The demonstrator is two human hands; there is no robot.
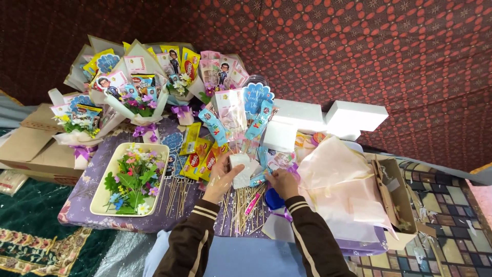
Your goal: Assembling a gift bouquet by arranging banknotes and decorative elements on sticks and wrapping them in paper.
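My left hand (221,177) grips a small white foam block (241,170) from its left side. Several sticks with snack packets and a blue scalloped card (256,98) stand up out of the block. My right hand (282,182) rests at the block's lower right, fingers closed near a blue-wrapped stick (258,179); what it pinches is unclear. Both sleeves are dark brown with pale stripes. Loose wooden skewers (241,208) lie on the purple cloth under my hands.
A cream tray of small artificial flowers (130,179) sits at the left. Finished snack bouquets (136,82) stand behind it. White foam blocks (353,118) lie at the back right, pale pink wrapping paper (343,190) and a cardboard box (397,205) to the right.
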